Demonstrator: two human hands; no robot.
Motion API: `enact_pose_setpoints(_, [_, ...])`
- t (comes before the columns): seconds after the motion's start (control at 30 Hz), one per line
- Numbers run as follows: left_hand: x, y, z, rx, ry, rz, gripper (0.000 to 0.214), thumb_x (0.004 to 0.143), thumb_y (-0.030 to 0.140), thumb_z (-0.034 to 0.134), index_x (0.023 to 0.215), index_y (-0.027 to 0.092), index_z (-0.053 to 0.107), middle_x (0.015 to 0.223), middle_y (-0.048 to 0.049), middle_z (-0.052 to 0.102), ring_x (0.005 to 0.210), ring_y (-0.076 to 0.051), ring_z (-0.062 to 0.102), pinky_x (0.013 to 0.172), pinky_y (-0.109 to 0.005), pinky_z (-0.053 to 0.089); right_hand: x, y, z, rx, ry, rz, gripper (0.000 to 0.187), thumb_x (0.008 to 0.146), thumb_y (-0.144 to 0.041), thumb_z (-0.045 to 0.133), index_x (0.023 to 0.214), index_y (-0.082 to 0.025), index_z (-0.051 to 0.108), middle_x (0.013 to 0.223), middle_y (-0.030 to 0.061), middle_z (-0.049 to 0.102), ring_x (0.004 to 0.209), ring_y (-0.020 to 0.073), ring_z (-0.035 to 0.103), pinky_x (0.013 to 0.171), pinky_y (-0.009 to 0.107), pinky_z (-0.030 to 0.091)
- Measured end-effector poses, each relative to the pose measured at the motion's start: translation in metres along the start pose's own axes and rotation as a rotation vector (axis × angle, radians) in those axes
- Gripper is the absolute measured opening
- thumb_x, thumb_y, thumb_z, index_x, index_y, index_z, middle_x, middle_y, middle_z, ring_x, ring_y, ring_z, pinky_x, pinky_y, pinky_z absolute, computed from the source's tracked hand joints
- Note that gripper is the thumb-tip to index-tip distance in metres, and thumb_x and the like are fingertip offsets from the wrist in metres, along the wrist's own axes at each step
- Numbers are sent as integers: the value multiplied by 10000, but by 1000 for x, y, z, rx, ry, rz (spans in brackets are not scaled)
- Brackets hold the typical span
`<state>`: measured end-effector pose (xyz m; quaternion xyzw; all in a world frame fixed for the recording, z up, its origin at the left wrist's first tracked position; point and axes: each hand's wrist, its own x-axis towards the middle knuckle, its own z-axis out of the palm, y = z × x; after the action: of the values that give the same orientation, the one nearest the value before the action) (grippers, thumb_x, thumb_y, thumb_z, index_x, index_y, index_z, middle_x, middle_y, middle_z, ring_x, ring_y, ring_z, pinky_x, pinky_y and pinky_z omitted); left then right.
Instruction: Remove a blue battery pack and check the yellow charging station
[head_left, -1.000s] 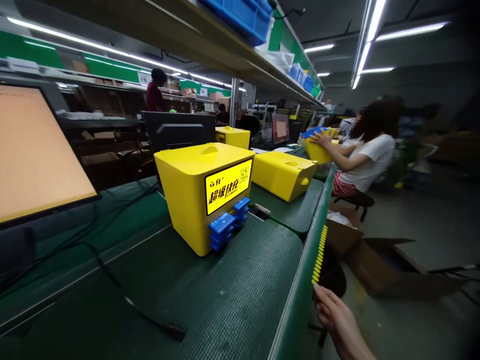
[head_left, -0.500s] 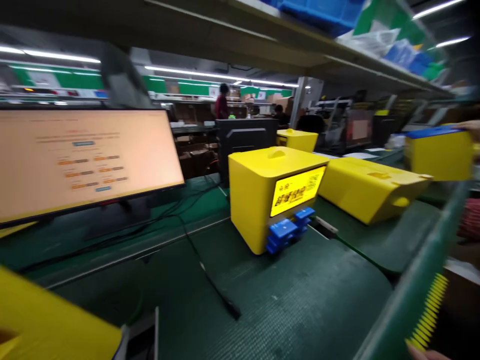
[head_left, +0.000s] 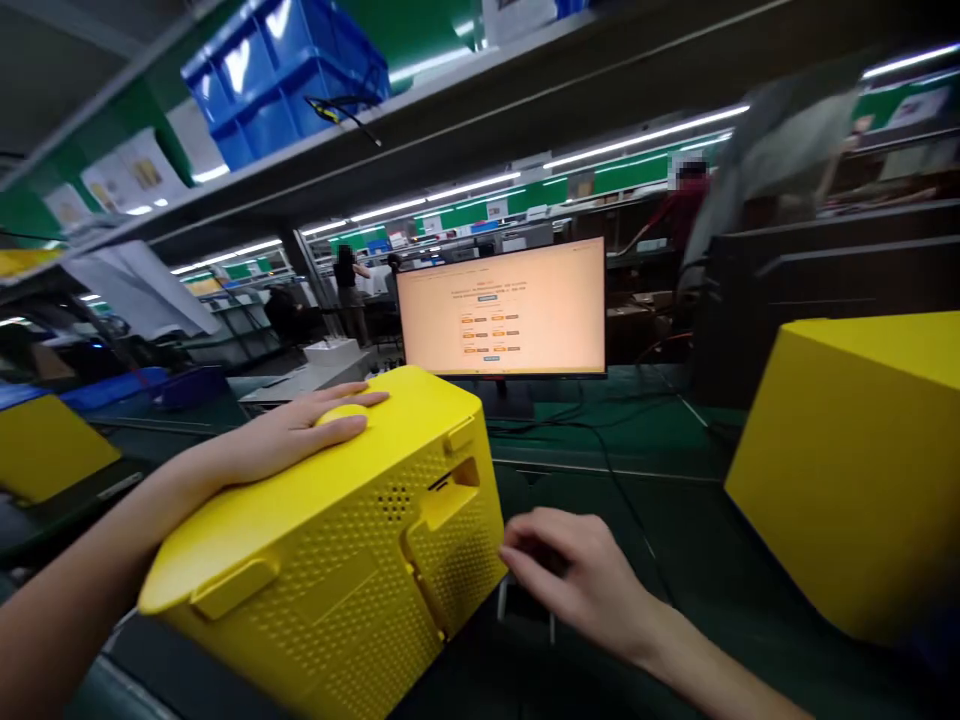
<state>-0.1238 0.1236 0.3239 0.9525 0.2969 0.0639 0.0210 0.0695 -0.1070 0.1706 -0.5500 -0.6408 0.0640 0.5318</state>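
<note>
Moved since the earlier frame: our view, swung left; the near box [head_left: 337,545], from the bottom left corner to front and centre-left; our right hand [head_left: 600,585], from the edge of the desk [head_left: 679,530] to the box's right-hand edge; our left hand [head_left: 274,440], now in view. Meaning, by our judgement: the work has passed to this box.

Left fingers: spread apart on the box's top, thumb and forefinger either side of the bump [head_left: 346,411].

Right fingers: thumb and forefinger curled close together; whether they touch the box or pinch anything, we cannot tell.

Box: on the desk, before the screen [head_left: 502,310]; lower part cut off. Dimpled face towards us and slightly right, recess [head_left: 454,490] near its right end. Long axis, we judge: near left to far right.

Outward: cables [head_left: 609,465] between the boxes; second box [head_left: 847,460], well apart, right; shelf [head_left: 480,92] above, bearing a blue bin [head_left: 277,90].
</note>
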Motion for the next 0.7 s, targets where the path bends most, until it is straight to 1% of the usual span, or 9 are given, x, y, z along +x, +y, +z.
enact_pose_setpoints(0.03, [-1, 1, -4, -45, -55, 9, 495, 880, 619, 332, 1305, 381, 425, 1453, 98, 319, 1293, -237, 342, 1102, -428, 213, 15, -1, 10, 1, 8, 29, 127, 863, -229, 515, 807, -189, 623, 637, -22, 586, 548, 106, 527, 524, 224, 367])
enact_pose_setpoints(0.1, [-2, 3, -6, -135, -127, 3, 504, 877, 628, 324, 1330, 412, 373, 1487, 107, 240, 1341, -237, 253, 1121, -449, 112, 37, -2, 23, -45, 27, 82, 120, 846, -237, 538, 807, -197, 644, 622, -29, 616, 531, 112, 548, 510, 224, 347])
enact_pose_setpoints(0.2, [-2, 6, -5, -177, -131, -20, 534, 872, 627, 342, 1345, 380, 374, 1498, 59, 231, 1355, -247, 219, 1121, -457, 79, 54, -2, 31, -150, 20, 110, 122, 845, -224, 553, 861, -228, 674, 752, -13, 692, 652, 156, 631, 559, 231, 382])
enact_pose_setpoints(0.27, [-3, 7, -5, -175, -131, -16, 545, 870, 627, 343, 1347, 367, 379, 1502, 44, 226, 1356, -245, 218, 1123, -452, 81, 59, -3, 30, -227, -11, 120, 143, 854, -229, 556, 903, -258, 687, 793, -14, 706, 684, 182, 648, 569, 249, 393])
enact_pose_setpoints(0.4, [-4, 6, -5, -137, -135, -16, 520, 873, 628, 320, 1343, 410, 361, 1503, 81, 211, 1359, -227, 219, 1125, -448, 98, 63, -5, 26, -369, -73, 144, 154, 843, -248, 582, 918, -295, 708, 818, -11, 714, 718, 227, 661, 567, 281, 397])
enact_pose_setpoints(0.5, [-2, 5, -4, -105, -120, 0, 548, 873, 631, 297, 1350, 373, 374, 1498, 56, 235, 1353, -256, 240, 1118, -474, 120, 64, -6, 26, -434, -95, 127, 157, 842, -259, 585, 936, -289, 708, 831, -2, 714, 735, 234, 662, 561, 280, 387])
enact_pose_setpoints(0.6, [-2, 5, -5, -101, -106, 4, 585, 857, 648, 309, 1347, 341, 402, 1492, 23, 259, 1344, -291, 258, 1114, -495, 130, 65, -9, 27, -538, -117, 112, 144, 854, -283, 566, 882, -256, 705, 790, 16, 712, 691, 230, 655, 516, 278, 310])
enact_pose_setpoints(0.7, [-3, 8, -7, -128, -125, -13, 563, 845, 655, 353, 1339, 387, 396, 1493, 39, 253, 1350, -280, 250, 1123, -485, 122, 68, -17, 30, -647, -106, 138, 142, 842, -279, 563, 780, -224, 678, 711, 28, 694, 630, 217, 639, 484, 294, 188])
